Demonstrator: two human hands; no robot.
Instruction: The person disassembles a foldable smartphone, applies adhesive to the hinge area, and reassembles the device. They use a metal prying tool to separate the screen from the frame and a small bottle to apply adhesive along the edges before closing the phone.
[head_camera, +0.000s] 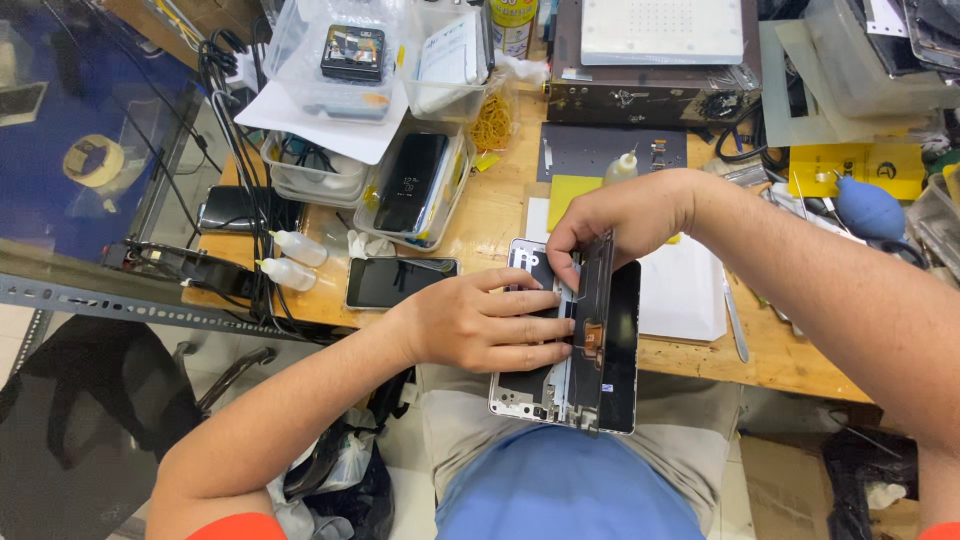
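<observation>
An opened smartphone rests at the front edge of the wooden bench, over my lap. Its silver body lies flat, and its black screen panel stands tilted up along the right side. My left hand presses flat on the phone's body, fingers pointing right. From above, my right hand grips the top of the lifted screen panel with its fingertips. A small orange flex part shows between body and screen.
A dark phone lies flat left of my hands, beside two small squeeze bottles. Clear plastic trays with phones stand behind. A white sheet, tweezers, a blue air blower and a heating machine lie right and back.
</observation>
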